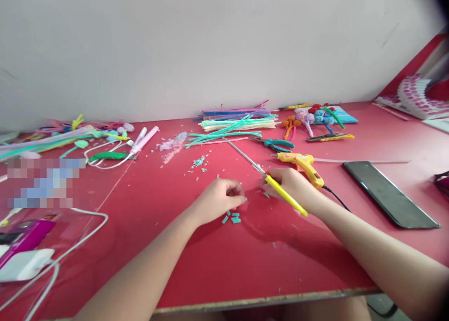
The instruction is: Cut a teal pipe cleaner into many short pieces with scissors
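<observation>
1. Left hand (219, 200) curled narrow, fingertips (241, 200) pinched on what looks like a tiny teal piece; easily dropped among the other teal bits (232, 217) lying just near it on the bench (245, 265).
2. Right hand (289, 185) closed around a yellow-handled tool (286, 195), its long metal shaft (243, 156) reaching far and left. Could poke the left hand's fingertips if swung near, since both hands sit close together.
3. Loose teal bits, light and small; likely scattered by a sweep of either forearm, or brushed off the near edge.
4. Glue gun (303, 164) lying just beside the right hand, cord (335, 197) trailing under the wrist. If hot, a risk of a burn to the knuckles or a glue drip on the bench; cannot tell whether switched on. Cord could snag on the forearm and drag the gun.
5. Pliers (277, 144) and a craft knife (331, 136) farther off, right of centre; a blind reach there risks a nick.
6. Phone (389, 193) on the right, well apart from the hand but near the elbow's path; could be knocked toward the edge.
7. Bundle of pipe cleaners (238, 120) at the far side, touched by the shaft's tip region; a jerk might pull strands loose.
8. White cable (70, 246) at near left, looped; could catch the left arm.
</observation>
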The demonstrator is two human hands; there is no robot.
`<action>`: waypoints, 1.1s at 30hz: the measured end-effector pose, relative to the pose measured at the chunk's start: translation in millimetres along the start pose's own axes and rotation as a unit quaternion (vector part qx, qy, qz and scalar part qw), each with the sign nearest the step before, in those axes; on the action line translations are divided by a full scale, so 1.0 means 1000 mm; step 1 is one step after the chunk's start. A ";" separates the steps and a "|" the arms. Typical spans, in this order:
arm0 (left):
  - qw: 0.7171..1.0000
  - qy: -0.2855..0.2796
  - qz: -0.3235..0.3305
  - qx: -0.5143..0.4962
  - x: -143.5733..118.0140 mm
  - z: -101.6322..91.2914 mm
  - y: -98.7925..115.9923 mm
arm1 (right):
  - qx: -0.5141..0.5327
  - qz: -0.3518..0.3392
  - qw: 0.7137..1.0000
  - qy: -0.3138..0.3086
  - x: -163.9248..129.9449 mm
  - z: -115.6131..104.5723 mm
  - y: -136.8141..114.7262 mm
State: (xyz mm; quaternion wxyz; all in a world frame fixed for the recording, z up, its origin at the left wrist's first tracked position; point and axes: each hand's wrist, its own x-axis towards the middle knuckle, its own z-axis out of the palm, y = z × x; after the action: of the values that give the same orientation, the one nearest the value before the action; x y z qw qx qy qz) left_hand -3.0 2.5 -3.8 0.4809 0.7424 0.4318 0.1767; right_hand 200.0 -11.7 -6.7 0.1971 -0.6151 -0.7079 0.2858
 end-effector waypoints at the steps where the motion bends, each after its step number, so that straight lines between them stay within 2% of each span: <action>1: 0.999 -0.004 -0.013 -0.037 0.001 0.002 0.001 | 0.043 -0.008 0.998 -0.038 -0.002 0.003 -0.003; 3: 0.996 -0.008 -0.027 -0.090 0.001 0.005 0.003 | 0.092 -0.013 0.993 -0.071 -0.006 0.008 -0.009; 10: 0.992 -0.001 -0.024 -0.123 0.000 0.014 0.007 | 0.129 0.017 0.989 -0.073 -0.012 0.010 -0.020; 19: 0.994 0.031 -0.010 -0.100 -0.002 0.020 0.004 | 0.113 0.000 0.993 -0.024 -0.012 0.015 -0.015; 23: 0.990 0.041 -0.013 -0.137 -0.001 0.020 0.006 | 0.091 -0.021 0.996 -0.006 -0.011 0.015 -0.012; 25: 0.980 0.074 -0.013 -0.185 0.001 0.018 0.006 | 0.048 -0.034 0.998 0.021 -0.011 0.012 -0.010; 28: 0.950 0.161 0.003 -0.267 0.004 0.011 0.004 | -0.058 -0.036 0.996 0.058 -0.011 0.009 -0.008; 30: 0.927 0.209 0.016 -0.310 0.006 0.006 0.002 | -0.119 -0.030 0.990 0.070 -0.010 0.008 -0.008; 33: 0.899 0.252 0.027 -0.358 0.007 0.002 -0.001 | -0.176 -0.029 0.981 0.076 -0.010 0.010 -0.009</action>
State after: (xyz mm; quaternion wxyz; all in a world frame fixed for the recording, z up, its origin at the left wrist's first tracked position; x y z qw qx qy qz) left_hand 1.6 6.9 -6.4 0.5845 0.4619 0.4261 0.5133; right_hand 188.7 -23.5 -7.5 0.1469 -0.6389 -0.7480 0.1031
